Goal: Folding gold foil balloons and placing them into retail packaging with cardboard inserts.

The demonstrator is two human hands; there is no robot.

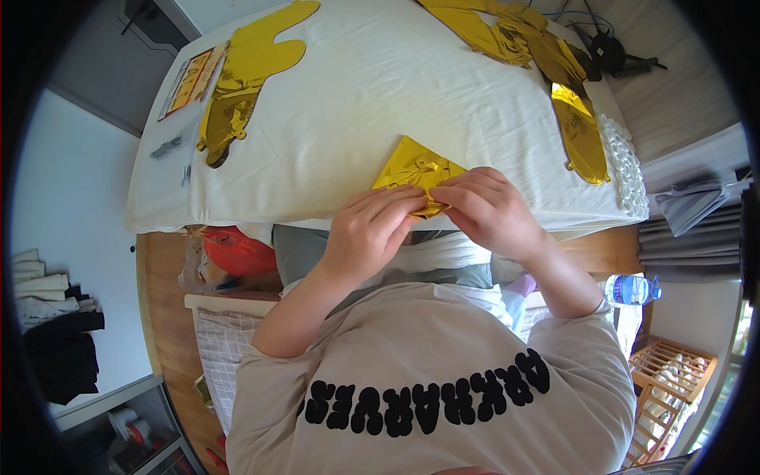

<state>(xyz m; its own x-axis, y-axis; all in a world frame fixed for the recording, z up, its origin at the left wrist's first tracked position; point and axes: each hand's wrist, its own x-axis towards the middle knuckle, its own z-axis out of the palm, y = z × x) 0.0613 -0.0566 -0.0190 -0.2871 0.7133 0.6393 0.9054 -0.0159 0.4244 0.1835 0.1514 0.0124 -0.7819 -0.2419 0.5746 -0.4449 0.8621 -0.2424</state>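
Note:
At the near edge of the white-covered table, a folded piece of shiny gold foil is between my two hands, one corner pointing away from me. It resembles a flat foil balloon, creased in the middle. My left hand grips its near left side with fingers bent over it. My right hand pinches the near right side, thumb and fingers closed on the foil. The fingertips almost meet, and they hide the foil's lower part.
Flat gold foil balloons lie at the far left and far right. Beside the left one are a printed sheet and a clear packet. A black cable coil, whitish clear strips and a water bottle are on the right. A red bag sits below the table.

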